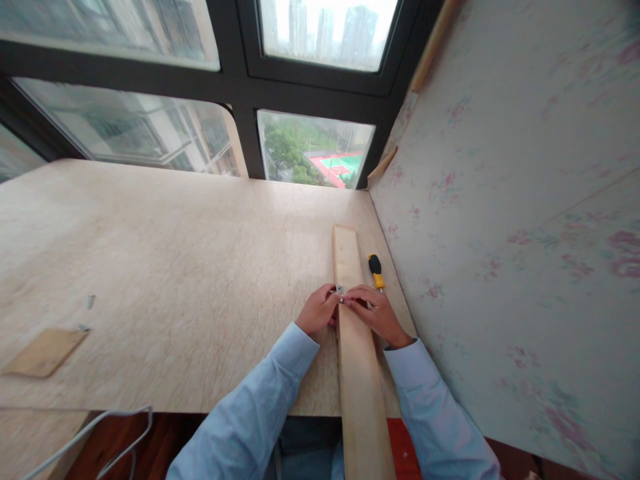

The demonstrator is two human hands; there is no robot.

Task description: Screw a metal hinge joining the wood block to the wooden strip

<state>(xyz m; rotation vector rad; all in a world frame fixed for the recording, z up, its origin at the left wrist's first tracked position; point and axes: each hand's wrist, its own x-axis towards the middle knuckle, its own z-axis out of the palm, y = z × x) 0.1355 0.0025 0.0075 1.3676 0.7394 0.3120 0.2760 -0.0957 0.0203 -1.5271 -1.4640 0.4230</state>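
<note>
A long pale wooden board (363,380) lies lengthwise in front of me, its near end reaching past the edge of the surface. At the board's left edge, my left hand (319,311) is closed, thumb and fingers around a small shiny metal piece (341,291). From the other side, my right hand (374,311) reaches over the board with its fingertips pinched against the same spot. Whatever tiny thing sits between those right fingertips is too small to make out. Just beyond the right hand lies a yellow and black screwdriver (376,271), its tip partly hidden.
The board rests on a beige marbled ledge (200,267) below dark-framed windows (235,100). A flowered wall (500,233) closes off the right side. At left lie a thin wooden piece (47,352) and a small metal part (91,301). A white cable (125,413) loops at the front edge.
</note>
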